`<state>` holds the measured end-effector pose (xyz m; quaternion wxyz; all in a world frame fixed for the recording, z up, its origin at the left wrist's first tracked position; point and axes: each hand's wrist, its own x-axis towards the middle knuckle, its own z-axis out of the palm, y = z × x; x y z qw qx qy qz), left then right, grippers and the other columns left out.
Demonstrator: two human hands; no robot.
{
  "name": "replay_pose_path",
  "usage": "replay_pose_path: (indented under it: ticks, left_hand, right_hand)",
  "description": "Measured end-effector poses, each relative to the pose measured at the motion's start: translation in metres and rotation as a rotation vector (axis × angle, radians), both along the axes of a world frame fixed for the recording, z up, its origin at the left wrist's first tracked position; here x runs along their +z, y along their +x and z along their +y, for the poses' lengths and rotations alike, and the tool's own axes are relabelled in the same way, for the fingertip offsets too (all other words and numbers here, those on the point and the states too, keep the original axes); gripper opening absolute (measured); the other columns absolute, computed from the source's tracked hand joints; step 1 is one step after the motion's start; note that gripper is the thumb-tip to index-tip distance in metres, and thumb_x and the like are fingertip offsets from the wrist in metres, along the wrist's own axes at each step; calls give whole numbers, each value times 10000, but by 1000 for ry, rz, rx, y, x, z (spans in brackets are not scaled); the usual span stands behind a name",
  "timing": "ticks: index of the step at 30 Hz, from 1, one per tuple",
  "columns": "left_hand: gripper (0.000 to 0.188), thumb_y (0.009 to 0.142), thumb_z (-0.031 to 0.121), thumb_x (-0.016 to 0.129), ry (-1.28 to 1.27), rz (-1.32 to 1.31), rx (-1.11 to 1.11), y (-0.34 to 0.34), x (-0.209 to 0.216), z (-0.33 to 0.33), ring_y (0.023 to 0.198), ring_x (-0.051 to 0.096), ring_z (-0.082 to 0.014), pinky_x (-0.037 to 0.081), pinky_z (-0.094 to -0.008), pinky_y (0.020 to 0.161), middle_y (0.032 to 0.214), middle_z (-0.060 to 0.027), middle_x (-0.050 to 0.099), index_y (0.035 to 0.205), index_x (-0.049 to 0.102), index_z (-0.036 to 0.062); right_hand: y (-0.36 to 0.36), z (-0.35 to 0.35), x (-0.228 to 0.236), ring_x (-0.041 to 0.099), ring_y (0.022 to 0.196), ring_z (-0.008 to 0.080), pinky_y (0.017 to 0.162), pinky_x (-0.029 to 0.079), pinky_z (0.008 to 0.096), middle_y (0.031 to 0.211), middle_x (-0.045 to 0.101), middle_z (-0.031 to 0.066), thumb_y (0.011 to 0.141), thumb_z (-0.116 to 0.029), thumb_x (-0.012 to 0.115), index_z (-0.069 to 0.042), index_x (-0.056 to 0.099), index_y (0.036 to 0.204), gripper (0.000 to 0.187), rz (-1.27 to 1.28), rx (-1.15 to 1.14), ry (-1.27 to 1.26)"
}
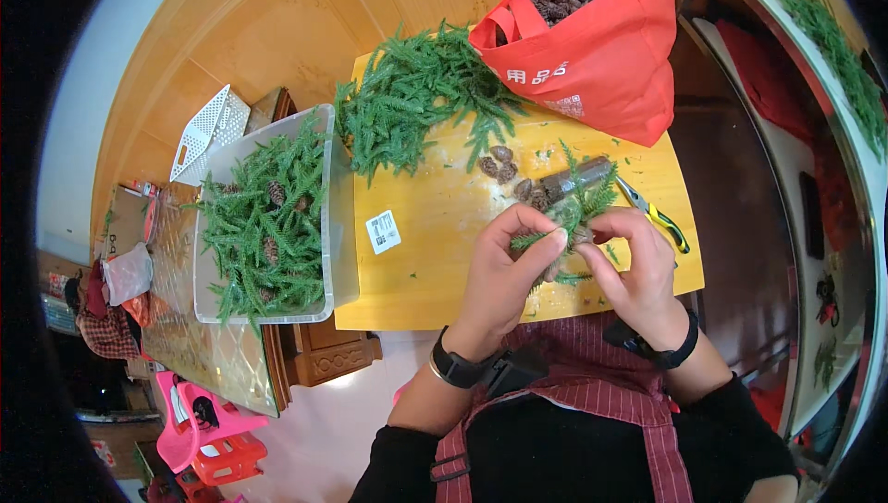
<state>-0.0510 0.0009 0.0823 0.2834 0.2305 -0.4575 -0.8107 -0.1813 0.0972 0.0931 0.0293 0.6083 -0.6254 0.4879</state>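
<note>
Over the yellow table (416,272) my two hands meet at a green artificial pine sprig (575,209). My left hand (513,267) pinches its stem end between thumb and fingertips. My right hand (638,267) closes its fingertips beside it; the exact spot they grip is partly hidden. Something brown, perhaps a pine cone, shows between the hands. Just beyond them lies a dark brown cylinder (587,175), with a few loose pine cones (499,164) to its left. Pliers (657,216) with yellow and black handles rest right of my right hand.
A clear plastic bin (340,235) on the left holds pine sprigs with cones. Loose green sprigs (407,105) are heaped at the table's far side. Beside them stands a red bag (601,68) full of pine cones. A white label (382,231) lies near the bin.
</note>
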Motion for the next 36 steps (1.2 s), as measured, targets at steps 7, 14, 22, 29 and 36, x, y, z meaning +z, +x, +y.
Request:
replay_pose_path:
  ticks: [7, 14, 22, 29, 36]
  left_hand:
    - [206, 775, -18, 634, -558, -14, 141, -7, -2, 7, 888, 570, -143, 498, -254, 738, 1153, -118, 471, 899, 475, 27]
    - [336, 693, -62, 703, -693, -20, 158, -2, 1, 13, 1004, 562, -185, 495, -280, 810, 1189, -150, 462, 920, 465, 7]
    - [209, 732, -56, 656, -777, -151, 317, 0, 7, 13, 939, 577, -163, 472, -262, 790, 1001, -133, 585, 905, 552, -2]
    - [193, 744, -29, 656, -925, -163, 320, 5, 6, 2, 919, 576, -141, 454, -260, 814, 990, -100, 599, 894, 542, 15]
    - [228, 734, -41, 662, -520, -13, 154, 5, 11, 2, 885, 568, -121, 454, -253, 784, 983, -84, 590, 860, 491, 42]
  right_hand:
    - [0, -3, -2, 604, 740, 216, 654, 492, 305, 919, 586, 127, 689, 23, 679, -22, 450, 1196, 558, -129, 11, 34]
    - [0, -5, 3, 602, 738, 218, 656, 494, 300, 953, 577, 137, 679, 33, 681, -7, 410, 1228, 614, -111, 65, -28]
    - [1, -6, 11, 620, 747, 207, 692, 495, 284, 827, 608, 118, 686, 0, 715, 4, 340, 1253, 681, -40, 55, 2]
    - [5, -11, 8, 595, 693, 190, 643, 491, 276, 791, 592, 98, 675, 15, 709, -6, 367, 1253, 672, -45, 49, -42]
    - [-3, -6, 10, 606, 746, 171, 634, 492, 253, 844, 608, 107, 642, -57, 767, -7, 377, 1237, 714, -97, 147, 13]
